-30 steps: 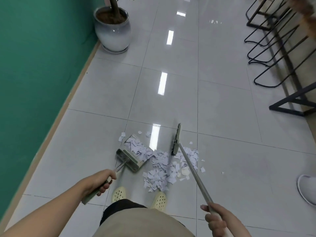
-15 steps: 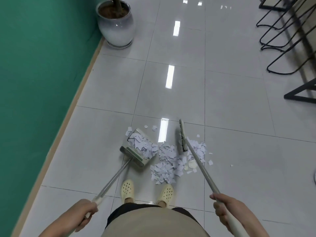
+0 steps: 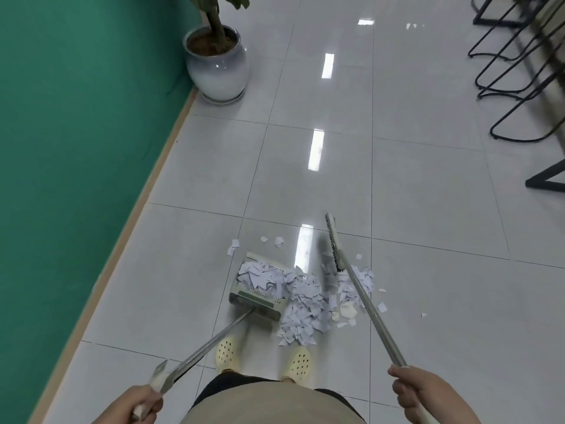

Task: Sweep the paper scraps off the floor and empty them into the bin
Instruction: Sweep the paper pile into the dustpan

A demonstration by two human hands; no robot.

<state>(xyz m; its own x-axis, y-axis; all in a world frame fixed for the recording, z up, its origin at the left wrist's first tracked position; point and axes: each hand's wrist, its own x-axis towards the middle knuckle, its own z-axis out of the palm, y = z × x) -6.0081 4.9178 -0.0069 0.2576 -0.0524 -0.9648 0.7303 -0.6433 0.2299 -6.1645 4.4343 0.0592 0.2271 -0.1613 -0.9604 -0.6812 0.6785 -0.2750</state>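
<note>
A pile of white paper scraps (image 3: 308,310) lies on the grey tiled floor in front of my feet. A long-handled dustpan (image 3: 258,298) stands at the pile's left edge with scraps heaped inside it. My left hand (image 3: 137,403) grips the end of its metal pole at the bottom left. The broom (image 3: 333,243) has its head down on the floor at the right side of the pile, edge-on to me. My right hand (image 3: 419,391) grips the broom's pole at the bottom right. No bin is in view.
A green wall (image 3: 76,148) with a wooden skirting runs along the left. A grey ceramic plant pot (image 3: 217,68) stands against it further ahead. Black metal chair legs (image 3: 519,71) crowd the upper right. A few stray scraps (image 3: 270,240) lie beyond the dustpan.
The view has shifted back and my hands sit higher on both poles. The broom head has swung slightly right of the pile. More scraps lie in the dustpan than a second ago.
</note>
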